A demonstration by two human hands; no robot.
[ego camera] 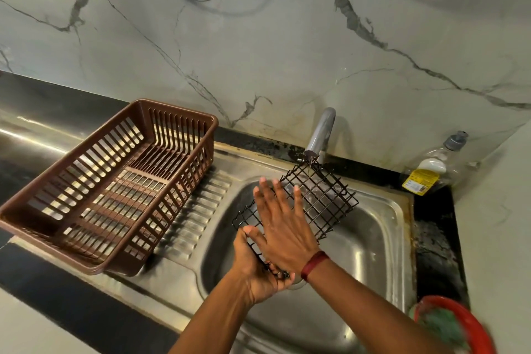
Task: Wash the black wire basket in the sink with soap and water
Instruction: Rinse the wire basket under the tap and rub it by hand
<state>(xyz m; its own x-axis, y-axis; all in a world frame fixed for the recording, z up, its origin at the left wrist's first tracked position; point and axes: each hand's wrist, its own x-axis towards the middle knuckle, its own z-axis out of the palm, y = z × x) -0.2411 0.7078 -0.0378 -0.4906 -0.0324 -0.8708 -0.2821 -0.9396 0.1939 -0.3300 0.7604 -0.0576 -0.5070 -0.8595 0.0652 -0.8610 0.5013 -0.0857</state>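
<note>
The black wire basket is held tilted above the steel sink, its far end right under the grey tap, from which a thin stream of water falls onto the wires. My left hand grips the basket's near end from below, thumb over the rim. My right hand lies flat on the basket's upper side with straight, spread fingers; a red thread band circles its wrist.
A brown plastic slatted basket stands on the ribbed drainboard to the left. A clear dish soap bottle with a yellow label stands in the right back corner. A red bowl holding a green scrubber sits at the lower right.
</note>
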